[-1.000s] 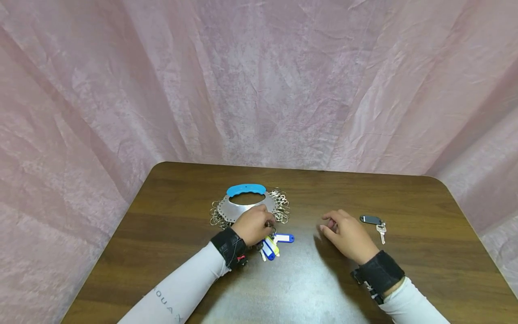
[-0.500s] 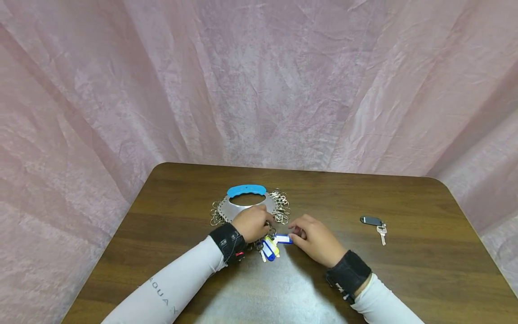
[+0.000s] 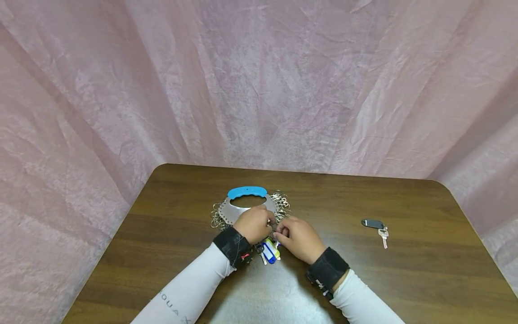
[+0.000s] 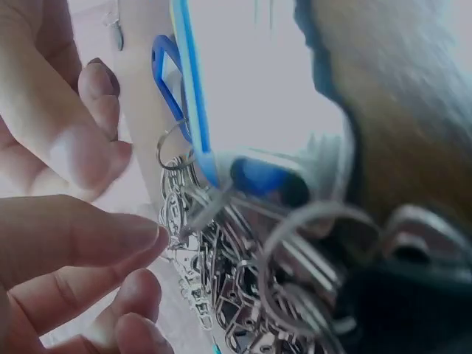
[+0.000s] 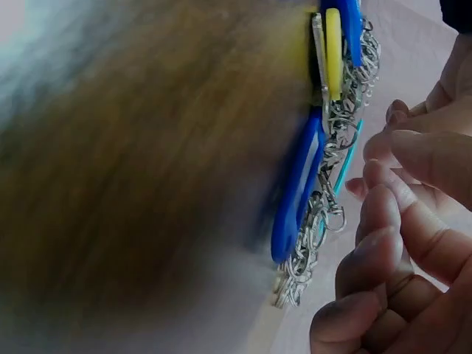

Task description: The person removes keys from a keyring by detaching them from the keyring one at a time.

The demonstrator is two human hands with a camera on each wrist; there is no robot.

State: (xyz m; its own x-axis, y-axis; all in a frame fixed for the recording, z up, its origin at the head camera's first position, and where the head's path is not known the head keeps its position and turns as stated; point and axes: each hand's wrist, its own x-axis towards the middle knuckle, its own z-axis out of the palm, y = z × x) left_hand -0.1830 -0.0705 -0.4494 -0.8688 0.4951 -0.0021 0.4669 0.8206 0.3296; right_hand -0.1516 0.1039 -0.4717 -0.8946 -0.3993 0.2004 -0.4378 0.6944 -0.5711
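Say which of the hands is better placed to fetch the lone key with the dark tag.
Probably the right hand: it is nearer the lone key and dark tag, while the left hand is farther off, at the metal key holder.

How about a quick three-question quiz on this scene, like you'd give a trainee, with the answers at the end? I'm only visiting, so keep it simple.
1. What lines the edge of the metal holder?
A. wooden beads
B. metal rings
C. ribbons

2. True or false: the key joined to the dark tag lies on the table, apart from the metal holder.

3. Fill in the blank: the holder's handle is coloured ____.

Key: 1. B; 2. True; 3. Blue.
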